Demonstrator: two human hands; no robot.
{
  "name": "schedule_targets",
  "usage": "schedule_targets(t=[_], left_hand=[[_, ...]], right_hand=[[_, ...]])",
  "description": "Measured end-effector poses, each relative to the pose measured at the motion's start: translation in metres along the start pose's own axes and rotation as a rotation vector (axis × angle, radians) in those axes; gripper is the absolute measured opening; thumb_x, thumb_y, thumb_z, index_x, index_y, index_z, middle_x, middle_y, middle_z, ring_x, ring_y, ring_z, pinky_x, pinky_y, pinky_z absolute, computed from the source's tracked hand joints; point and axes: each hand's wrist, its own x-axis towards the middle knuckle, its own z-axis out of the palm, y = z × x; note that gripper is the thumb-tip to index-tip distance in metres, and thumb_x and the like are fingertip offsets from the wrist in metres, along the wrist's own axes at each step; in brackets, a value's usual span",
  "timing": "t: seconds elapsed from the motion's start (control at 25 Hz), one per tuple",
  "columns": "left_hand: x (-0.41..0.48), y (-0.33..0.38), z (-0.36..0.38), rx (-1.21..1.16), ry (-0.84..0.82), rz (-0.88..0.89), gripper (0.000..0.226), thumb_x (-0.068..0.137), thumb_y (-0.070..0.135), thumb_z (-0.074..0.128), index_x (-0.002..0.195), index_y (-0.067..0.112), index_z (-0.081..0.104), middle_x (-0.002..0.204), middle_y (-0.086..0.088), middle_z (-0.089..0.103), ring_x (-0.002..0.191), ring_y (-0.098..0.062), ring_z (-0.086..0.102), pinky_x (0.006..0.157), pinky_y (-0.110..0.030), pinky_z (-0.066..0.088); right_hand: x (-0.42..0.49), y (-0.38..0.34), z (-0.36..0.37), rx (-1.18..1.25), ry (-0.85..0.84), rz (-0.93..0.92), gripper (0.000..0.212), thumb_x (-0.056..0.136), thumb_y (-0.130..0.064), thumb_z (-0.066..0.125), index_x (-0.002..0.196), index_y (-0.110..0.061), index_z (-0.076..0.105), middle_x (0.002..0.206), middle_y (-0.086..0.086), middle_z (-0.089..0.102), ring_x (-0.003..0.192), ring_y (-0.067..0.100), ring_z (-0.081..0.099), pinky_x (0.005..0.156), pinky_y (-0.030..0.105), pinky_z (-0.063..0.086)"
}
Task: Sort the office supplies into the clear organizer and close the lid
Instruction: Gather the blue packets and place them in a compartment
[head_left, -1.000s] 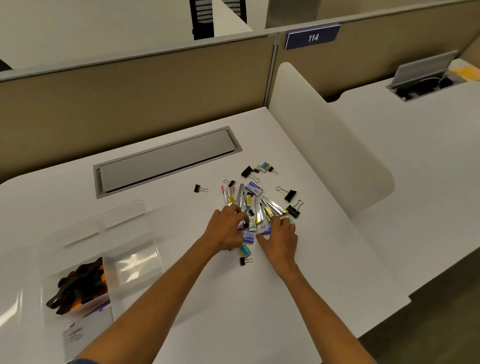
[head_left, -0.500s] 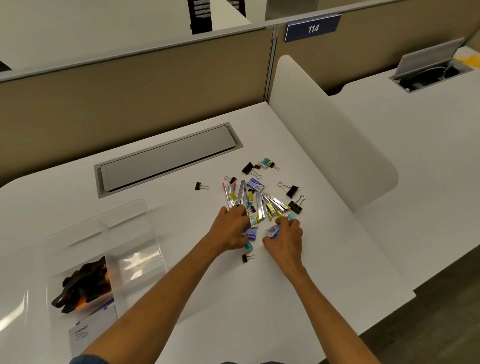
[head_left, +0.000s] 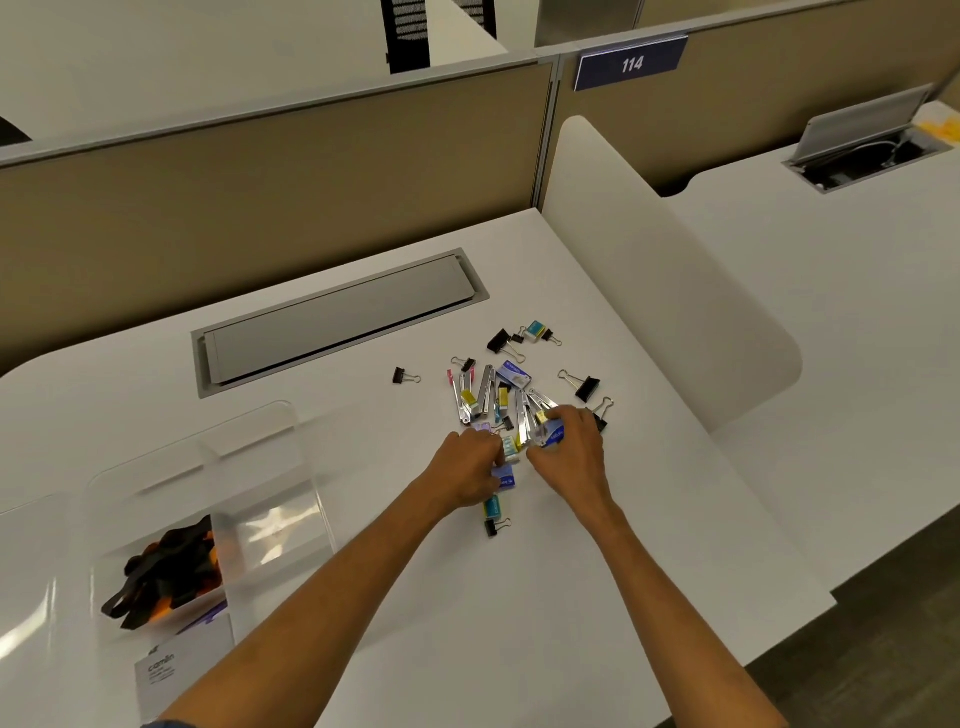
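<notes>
Metal strips (head_left: 488, 391) point away lengthwise | left hand (head_left: 467, 475) grip pinches pale box (head_left: 510, 448) | right hand (head_left: 574, 460) grip holds blue box (head_left: 555, 434)

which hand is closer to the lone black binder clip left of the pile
Left. The left hand is right of the lone black binder clip, closer to the person; the right hand lies farther right, beyond the left hand.

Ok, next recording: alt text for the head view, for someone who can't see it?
The left hand and right hand work in a pile of binder clips and small boxes on a white desk; the right pinches a blue box. At left, an open clear organizer holds black and orange items.
</notes>
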Motion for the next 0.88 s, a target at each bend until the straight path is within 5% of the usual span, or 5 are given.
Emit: schedule_targets(t=[0.12, 0.36, 0.6, 0.72, 0.88], left_hand=[[-0.001, 0.0, 0.002, 0.026, 0.022, 0.031, 0.022, 0.085, 0.024, 0.067, 0.103, 0.015, 0.059, 0.114, -0.005, 0.059, 0.099, -0.021, 0.055, 0.082, -0.03, 0.041], [-0.004, 0.008, 0.007, 0.063, 0.025, 0.045, 0.037, 0.084, 0.024, 0.068, 0.114, 0.007, 0.053, 0.117, -0.012, 0.058, 0.101, -0.028, 0.056, 0.08, -0.033, 0.042], [-0.002, 0.015, 0.016, 0.065, 0.034, -0.006, 0.039, 0.083, 0.021, 0.068, 0.118, 0.008, 0.055, 0.12, -0.011, 0.058, 0.104, -0.029, 0.057, 0.084, -0.034, 0.046], [-0.005, 0.014, 0.01, -0.212, 0.162, -0.163, 0.021, 0.082, 0.023, 0.067, 0.097, 0.013, 0.056, 0.102, -0.006, 0.062, 0.09, -0.022, 0.059, 0.076, -0.029, 0.047], [-0.002, 0.003, 0.004, -0.461, 0.385, -0.472, 0.029, 0.078, 0.032, 0.072, 0.089, 0.013, 0.054, 0.083, -0.001, 0.055, 0.074, -0.014, 0.056, 0.055, -0.021, 0.04]], right_hand=[[0.039, -0.011, -0.002, -0.016, -0.027, -0.105, 0.052, 0.065, 0.001, 0.077, 0.113, -0.007, 0.057, 0.114, 0.009, 0.051, 0.097, 0.014, 0.051, 0.076, 0.019, 0.044], [0.12, -0.019, 0.008, -0.216, -0.291, -0.307, 0.052, 0.068, 0.008, 0.071, 0.115, -0.011, 0.059, 0.12, 0.011, 0.055, 0.111, 0.03, 0.053, 0.091, 0.039, 0.051], [0.151, -0.03, 0.027, -0.592, -0.532, -0.37, 0.048, 0.079, -0.007, 0.066, 0.125, -0.015, 0.056, 0.128, 0.013, 0.045, 0.113, 0.033, 0.049, 0.09, 0.042, 0.05], [0.152, -0.029, 0.032, -0.556, -0.479, -0.335, 0.036, 0.079, -0.012, 0.07, 0.114, -0.013, 0.059, 0.119, 0.015, 0.045, 0.099, 0.031, 0.056, 0.078, 0.034, 0.051], [0.15, -0.023, 0.028, -0.382, -0.445, -0.219, 0.027, 0.069, -0.012, 0.075, 0.091, -0.012, 0.059, 0.103, 0.013, 0.054, 0.087, 0.028, 0.059, 0.064, 0.031, 0.048]])
